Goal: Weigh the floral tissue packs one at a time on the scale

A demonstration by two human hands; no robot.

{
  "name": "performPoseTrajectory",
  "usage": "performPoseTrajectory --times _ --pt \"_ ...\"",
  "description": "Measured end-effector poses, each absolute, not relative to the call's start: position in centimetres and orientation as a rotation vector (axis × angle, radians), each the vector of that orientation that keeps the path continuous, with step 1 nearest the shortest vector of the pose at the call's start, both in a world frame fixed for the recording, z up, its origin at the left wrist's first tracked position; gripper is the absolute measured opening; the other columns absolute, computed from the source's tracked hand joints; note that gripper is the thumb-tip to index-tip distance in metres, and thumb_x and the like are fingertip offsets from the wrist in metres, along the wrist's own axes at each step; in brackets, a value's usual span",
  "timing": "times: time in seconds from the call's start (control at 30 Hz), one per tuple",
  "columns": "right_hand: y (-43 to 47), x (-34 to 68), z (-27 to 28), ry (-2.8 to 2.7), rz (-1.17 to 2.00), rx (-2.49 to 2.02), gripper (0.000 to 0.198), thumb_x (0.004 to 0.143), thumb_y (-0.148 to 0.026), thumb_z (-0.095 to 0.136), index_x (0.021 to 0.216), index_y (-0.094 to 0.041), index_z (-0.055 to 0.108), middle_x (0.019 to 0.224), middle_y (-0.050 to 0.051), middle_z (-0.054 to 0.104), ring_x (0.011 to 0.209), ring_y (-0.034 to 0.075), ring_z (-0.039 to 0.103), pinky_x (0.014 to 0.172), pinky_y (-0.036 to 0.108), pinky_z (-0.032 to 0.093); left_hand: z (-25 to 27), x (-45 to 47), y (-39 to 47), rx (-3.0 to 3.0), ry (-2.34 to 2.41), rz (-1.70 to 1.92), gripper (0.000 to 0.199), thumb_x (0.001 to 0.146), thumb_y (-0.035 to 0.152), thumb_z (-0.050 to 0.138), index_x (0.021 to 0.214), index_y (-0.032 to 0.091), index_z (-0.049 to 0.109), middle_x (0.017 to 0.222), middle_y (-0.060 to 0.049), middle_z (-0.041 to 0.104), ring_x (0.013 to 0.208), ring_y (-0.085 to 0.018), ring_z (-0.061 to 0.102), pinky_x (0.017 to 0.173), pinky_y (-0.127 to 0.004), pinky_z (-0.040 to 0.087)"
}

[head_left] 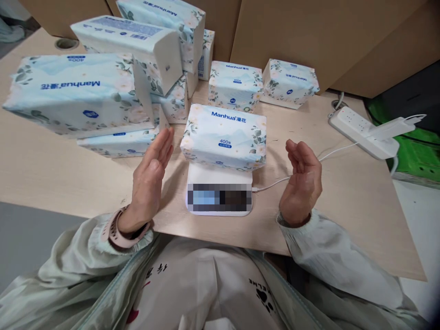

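Note:
A white and pale-blue pack of tissues (pixel 224 135) with a floral print rests on top of a white digital scale (pixel 220 175). The scale's display is blurred out. My left hand (pixel 149 181) is held up to the left of the pack, fingers stretched out, apart from it. On the other side, my right hand (pixel 302 178) hovers right of the scale with its fingers slightly curved and nothing in them. Neither hand touches the pack or the scale.
Several more tissue packs (pixel 79 96) are stacked at the left, and two tissue packs (pixel 235 85) stand at the back. A white cable (pixel 271 185) runs from the scale towards a power strip (pixel 363 133) at the right. Cardboard boxes (pixel 295 41) line the table's (pixel 343 215) rear.

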State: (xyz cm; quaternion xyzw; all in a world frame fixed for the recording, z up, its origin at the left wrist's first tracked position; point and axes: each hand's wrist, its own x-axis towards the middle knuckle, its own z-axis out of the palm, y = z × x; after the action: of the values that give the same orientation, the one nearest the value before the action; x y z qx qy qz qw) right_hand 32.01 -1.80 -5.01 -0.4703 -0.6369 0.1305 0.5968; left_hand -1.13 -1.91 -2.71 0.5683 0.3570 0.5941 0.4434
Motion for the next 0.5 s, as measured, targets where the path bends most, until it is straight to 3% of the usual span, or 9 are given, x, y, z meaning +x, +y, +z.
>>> performPoseTrajectory --times 0.17,0.33,0.5 --pt "-2.3 31.9 -4.4 -1.502 0.327 -1.129 0.056 0.114 -0.057 0.036 0.163 -0.037 0.056 0.156 0.012 0.068 0.154 0.039 0.063 0.127 0.075 0.05 -2.6 -1.1 -2.0 1.399 0.925 1.458 0.054 0.113 0.062 0.053 0.161 0.042 0.064 0.175 0.007 0.054 0.174 -0.038 0.033 0.149 -0.059 0.026" --pt "-2.1 32.2 -3.9 -1.685 0.464 -1.058 0.064 0.111 -0.061 0.051 0.169 -0.035 0.05 0.16 0.012 0.066 0.152 0.04 0.064 0.131 0.073 0.047 -2.9 -0.9 -1.7 1.392 0.948 1.482 0.051 0.113 0.06 0.054 0.16 0.044 0.065 0.174 0.007 0.055 0.172 -0.035 0.038 0.148 -0.058 0.028" --pt "-1.1 30.3 -3.6 -1.864 0.591 -1.107 0.112 0.09 -0.076 0.078 0.18 -0.04 0.021 0.183 0.012 0.037 0.169 0.043 0.042 0.135 0.071 0.044 -2.0 0.3 -1.1 1.363 0.953 1.346 0.055 0.109 0.061 0.062 0.157 0.034 0.069 0.173 0.002 0.058 0.171 -0.04 0.039 0.147 -0.06 0.03"
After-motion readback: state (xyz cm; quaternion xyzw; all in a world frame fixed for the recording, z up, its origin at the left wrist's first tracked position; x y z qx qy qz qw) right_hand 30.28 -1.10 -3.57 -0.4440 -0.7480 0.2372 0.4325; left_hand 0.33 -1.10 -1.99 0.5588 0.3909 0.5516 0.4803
